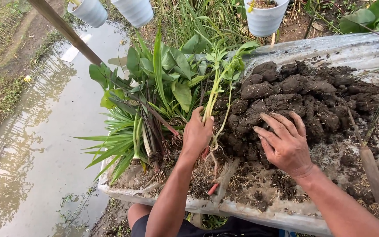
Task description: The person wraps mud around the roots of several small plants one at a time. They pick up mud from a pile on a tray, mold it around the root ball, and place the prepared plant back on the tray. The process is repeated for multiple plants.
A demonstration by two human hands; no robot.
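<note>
Left hand [197, 134]: grip pinched round a pale green stem [212, 97], fingers wrapped, thumb side up. The stem rises away from the grip to a leafy top; roots [213, 160] trail below the grip toward the body, with one reddish bit among them.

Right hand [286, 142]: grip spread, palm down, fingers fanned flat on the near edge of the soil heap [294, 94]. Holding nothing, just pressing on dark wet clods. The heap runs ahead and to the right of this grip.

Both hands sit close, with the stem's roots between them.

Surface [286, 215]: grey, mud-smeared sheet, with loose dirt and straw scattered under and behind both grips.

Right of the right grip: a wooden-handled tool [371, 171] lies on the surface, handle toward the body, blade end buried toward the heap. Can't tell the tool type.

Left of the left grip: a bundle of plants [150, 101] lies on the surface, with broad leaves, narrow spiky leaves and dark stems, roots toward the grip, tops overhanging the far left edge.

Further left, beyond the surface: muddy water [44, 145].

Far side: a wooden pole [66, 30] runs diagonally, three white pots [266, 17] sit along the top, and tall grass stands behind them.
</note>
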